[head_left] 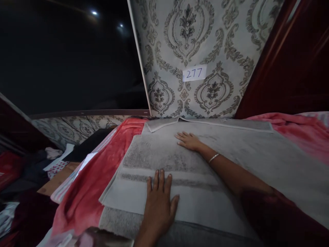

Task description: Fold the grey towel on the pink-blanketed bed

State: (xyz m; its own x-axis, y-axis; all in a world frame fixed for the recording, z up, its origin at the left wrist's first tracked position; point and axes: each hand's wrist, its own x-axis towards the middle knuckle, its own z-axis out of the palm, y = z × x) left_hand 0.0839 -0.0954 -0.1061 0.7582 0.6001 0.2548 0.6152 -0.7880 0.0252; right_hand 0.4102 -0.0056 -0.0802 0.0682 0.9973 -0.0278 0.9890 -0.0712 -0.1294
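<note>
A grey towel (154, 151) lies spread and folded over itself, with a smooth band and a fuzzy stripe across its near part. My left hand (159, 202) rests flat near the towel's lower left, its fingers spread and pointing away from me. Farther back, my right hand (189, 140) lies palm down on the towel, fingers stretched toward the left. A thin bangle (214, 157) circles the right wrist. The towel's far edge is turned up a little near the wall. Neither hand grips anything.
Under the towel lies a red blanket (84, 185), showing at left and right. A large dark screen (72, 61) hangs at the left. Patterned wallpaper (187, 34) with a paper marked 277 (194, 73) is behind. Dark red wood (290, 68) stands at right; clothes (31, 209) are heaped at lower left.
</note>
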